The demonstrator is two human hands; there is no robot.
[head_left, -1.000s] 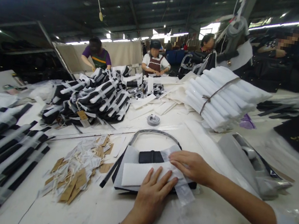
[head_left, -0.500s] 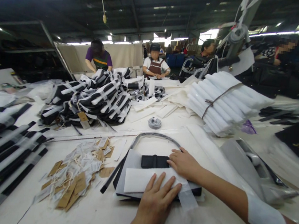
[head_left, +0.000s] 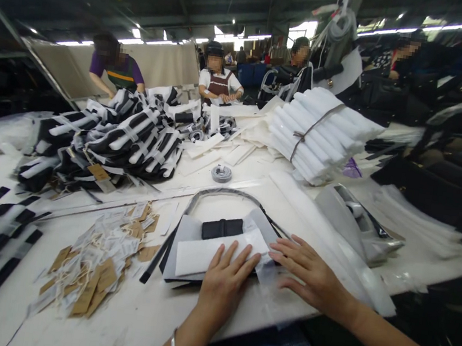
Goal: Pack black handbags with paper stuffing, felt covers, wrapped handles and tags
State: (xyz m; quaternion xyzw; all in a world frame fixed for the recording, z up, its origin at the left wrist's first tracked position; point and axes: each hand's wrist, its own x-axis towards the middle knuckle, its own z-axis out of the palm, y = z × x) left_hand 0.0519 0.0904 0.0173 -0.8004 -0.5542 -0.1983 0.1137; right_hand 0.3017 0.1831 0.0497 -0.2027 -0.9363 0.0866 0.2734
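Observation:
A dark handbag (head_left: 165, 261) lies flat on the white table, a grey sheet and a small black tab (head_left: 221, 228) on top. Its curved, wrapped handle (head_left: 228, 192) points away from me. Across the bag's near part is a white padding strip (head_left: 196, 256). My left hand (head_left: 223, 280) rests on that strip with its fingers spread. At the bag's right side, my right hand (head_left: 313, 274) has its fingers stretched out, over or beside a translucent sheet (head_left: 266, 274); whether it touches the sheet is unclear.
Paper tags (head_left: 103, 269) with strings are heaped left of the bag. Wrapped black-and-white pieces (head_left: 129, 137) form a pile behind them. A grey roll (head_left: 221, 173) and a tied white foam bundle (head_left: 321, 134) are farther back. Co-workers (head_left: 219, 83) stand across the table.
My right hand has moved from beside the black tab to the bag's right side, near the translucent sheet. My left hand stays on the white strip. The whole view has shifted.

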